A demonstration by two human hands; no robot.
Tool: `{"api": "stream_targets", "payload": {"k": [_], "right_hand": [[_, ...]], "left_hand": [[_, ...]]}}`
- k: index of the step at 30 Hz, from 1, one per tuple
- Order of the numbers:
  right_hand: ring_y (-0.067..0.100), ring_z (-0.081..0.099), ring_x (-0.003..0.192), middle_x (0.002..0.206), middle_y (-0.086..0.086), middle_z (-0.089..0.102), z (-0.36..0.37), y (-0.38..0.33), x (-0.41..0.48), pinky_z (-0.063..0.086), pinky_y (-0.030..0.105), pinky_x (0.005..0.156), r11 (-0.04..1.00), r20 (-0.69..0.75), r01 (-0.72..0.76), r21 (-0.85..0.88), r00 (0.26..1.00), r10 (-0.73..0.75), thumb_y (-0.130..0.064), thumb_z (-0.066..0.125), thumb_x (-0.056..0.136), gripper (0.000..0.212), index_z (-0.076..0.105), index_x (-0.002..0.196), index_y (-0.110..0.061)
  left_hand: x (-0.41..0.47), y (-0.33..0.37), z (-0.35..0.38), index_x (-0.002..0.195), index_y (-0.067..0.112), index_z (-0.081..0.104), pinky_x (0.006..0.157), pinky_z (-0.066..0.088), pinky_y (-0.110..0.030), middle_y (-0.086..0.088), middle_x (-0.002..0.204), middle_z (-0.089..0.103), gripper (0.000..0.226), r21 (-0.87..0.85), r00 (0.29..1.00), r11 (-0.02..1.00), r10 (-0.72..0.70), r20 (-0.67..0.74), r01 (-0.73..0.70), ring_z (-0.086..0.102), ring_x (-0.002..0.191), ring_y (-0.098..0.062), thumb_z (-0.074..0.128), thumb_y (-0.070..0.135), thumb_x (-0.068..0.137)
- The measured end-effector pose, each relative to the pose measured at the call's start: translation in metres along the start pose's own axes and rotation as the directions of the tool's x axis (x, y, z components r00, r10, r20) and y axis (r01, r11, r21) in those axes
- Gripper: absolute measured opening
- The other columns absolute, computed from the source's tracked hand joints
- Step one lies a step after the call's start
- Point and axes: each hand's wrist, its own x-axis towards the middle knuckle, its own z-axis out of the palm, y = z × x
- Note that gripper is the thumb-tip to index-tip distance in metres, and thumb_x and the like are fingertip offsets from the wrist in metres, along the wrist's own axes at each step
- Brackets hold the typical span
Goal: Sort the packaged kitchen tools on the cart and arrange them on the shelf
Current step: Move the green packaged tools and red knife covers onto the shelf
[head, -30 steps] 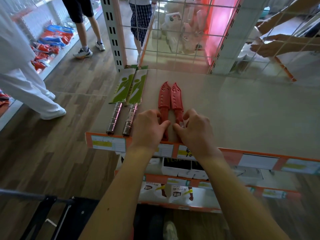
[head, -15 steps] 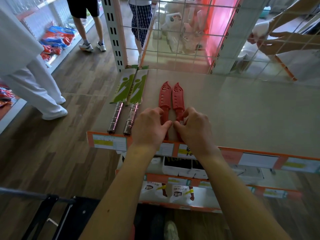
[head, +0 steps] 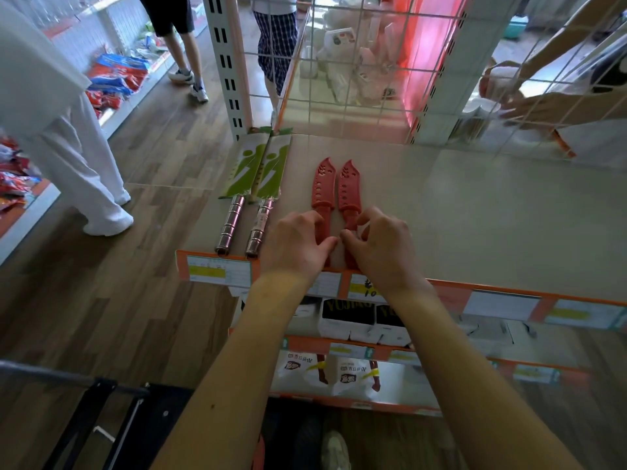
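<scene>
Left red knife (head: pixel 324 184) and right red knife (head: pixel 350 186) lie side by side on shelf (head: pixel 475 215), near front edge. My left hand (head: pixel 295 247) curls fingers (head: pixel 310 219) over left handle; my right hand (head: pixel 381 249) pinches right handle. Sheathed blades run out from fingers toward 12 o'clock, long axes parallel, handles at 6. Green-packed knives (head: pixel 259 171) at 9 o'clock. Since second ago: knives, hands hardly shifted.

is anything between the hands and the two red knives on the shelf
Nothing visible. The left hand grips the left red knife by its handle, the right hand the right red knife; both lie flat on the shelf, apart from the green-packaged knives.
</scene>
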Motion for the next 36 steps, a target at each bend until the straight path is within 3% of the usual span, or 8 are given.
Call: {"api": "stream_targets", "payload": {"k": [3, 7, 13, 18, 22, 29, 32, 36], "right_hand": [[0.027, 0.058, 0.094, 0.104, 0.012, 0.061, -0.005, -0.001, -0.005, 0.039, 0.026, 0.073, 0.998, -0.016, 0.012, -0.065, 1.0, -0.013, -0.028, 0.059, 0.088, 0.032, 0.059, 0.109, -0.004], [0.027, 0.057, 0.102, 0.113, 0.011, 0.061, -0.008, -0.009, -0.017, 0.039, 0.027, 0.077, 0.993, -0.032, -0.002, -0.117, 0.999, -0.002, -0.029, 0.056, 0.089, 0.034, 0.059, 0.115, -0.008], [0.027, 0.059, 0.098, 0.11, 0.011, 0.064, -0.009, -0.029, -0.06, 0.037, 0.025, 0.073, 0.989, -0.056, -0.006, -0.147, 0.998, -0.003, -0.026, 0.053, 0.091, 0.029, 0.059, 0.113, -0.009], [0.03, 0.056, 0.104, 0.114, 0.013, 0.061, 0.014, -0.038, -0.12, 0.043, 0.032, 0.082, 0.992, -0.083, 0.008, -0.126, 0.996, -0.018, -0.023, 0.051, 0.091, 0.032, 0.057, 0.118, -0.006], [0.026, 0.051, 0.116, 0.128, 0.011, 0.055, 0.043, -0.036, -0.171, 0.041, 0.031, 0.09, 0.987, -0.024, -0.05, -0.154, 0.999, 0.047, -0.024, 0.051, 0.093, 0.038, 0.051, 0.128, -0.007], [0.025, 0.055, 0.106, 0.118, 0.011, 0.059, 0.108, -0.016, -0.255, 0.042, 0.03, 0.082, 0.974, 0.183, -0.167, -0.151, 0.964, 0.194, -0.026, 0.048, 0.093, 0.029, 0.058, 0.113, -0.008], [0.026, 0.057, 0.1, 0.113, 0.012, 0.061, 0.125, -0.01, -0.282, 0.042, 0.03, 0.077, 0.969, 0.264, -0.179, -0.173, 0.939, 0.22, -0.025, 0.048, 0.092, 0.027, 0.058, 0.11, -0.006], [0.024, 0.058, 0.1, 0.115, 0.011, 0.06, 0.142, 0.0, -0.323, 0.047, 0.032, 0.08, 0.97, 0.311, -0.148, -0.195, 0.928, 0.204, -0.025, 0.047, 0.093, 0.03, 0.053, 0.119, -0.01]], "left_hand": [[-0.004, -0.001, -0.007, 0.123, 0.017, 0.057, 0.091, 0.044, -0.034, -0.008, 0.12, 0.059, 0.042, 0.047, 1.0, 0.999, -0.015, 0.014, 0.015, 0.054, 0.112, -0.025, 0.062, 0.035, 0.086], [-0.016, -0.001, -0.02, 0.125, 0.019, 0.054, 0.094, 0.041, -0.034, -0.007, 0.126, 0.055, 0.042, 0.08, 0.999, 0.997, -0.015, 0.032, 0.012, 0.05, 0.117, -0.026, 0.059, 0.036, 0.087], [-0.058, -0.016, -0.034, 0.134, 0.015, 0.046, 0.103, 0.033, -0.034, -0.007, 0.138, 0.046, 0.048, 0.086, 0.995, 0.992, 0.096, -0.017, -0.094, 0.035, 0.131, -0.025, 0.053, 0.036, 0.091], [-0.106, -0.041, -0.031, 0.141, 0.015, 0.036, 0.109, 0.025, -0.031, -0.004, 0.145, 0.038, 0.055, 0.125, 0.979, 0.974, 0.198, -0.041, -0.191, 0.028, 0.135, -0.022, 0.051, 0.035, 0.092], [-0.139, -0.074, -0.016, 0.141, 0.015, 0.035, 0.11, 0.029, -0.035, -0.004, 0.146, 0.038, 0.055, 0.127, 0.976, 0.969, 0.216, -0.018, -0.212, 0.031, 0.136, -0.021, 0.051, 0.033, 0.092], [-0.206, -0.147, 0.033, 0.13, 0.012, 0.047, 0.096, 0.043, -0.039, -0.009, 0.135, 0.049, 0.043, 0.05, 0.982, 0.996, 0.06, 0.179, -0.07, 0.045, 0.121, -0.028, 0.053, 0.028, 0.09], [-0.244, -0.179, 0.047, 0.131, 0.013, 0.045, 0.095, 0.045, -0.039, -0.008, 0.136, 0.048, 0.045, 0.13, 0.966, 0.99, -0.085, 0.244, 0.055, 0.047, 0.121, -0.026, 0.052, 0.03, 0.091], [-0.294, -0.206, 0.061, 0.135, 0.012, 0.04, 0.097, 0.041, -0.038, -0.008, 0.141, 0.042, 0.046, 0.202, 0.932, 0.964, -0.228, 0.281, 0.174, 0.04, 0.127, -0.026, 0.05, 0.028, 0.092]]}}
